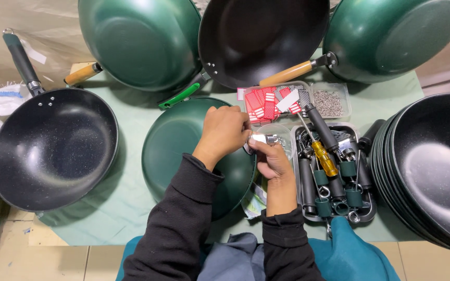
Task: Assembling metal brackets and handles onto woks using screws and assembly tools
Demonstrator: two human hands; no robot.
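Note:
An upside-down green wok lies on the pale green table cover in front of me. My left hand rests on the wok's right rim, fingers curled against a small shiny metal bracket. My right hand pinches that same bracket from below, at the wok's edge. Both hands meet over the part. Black sleeves cover both of my forearms.
A black wok with a black handle sits at left. Two green woks and a black pan lean at the back. A stack of black pans stands at right. A tray holds handles and a yellow screwdriver; boxes hold red tags and screws.

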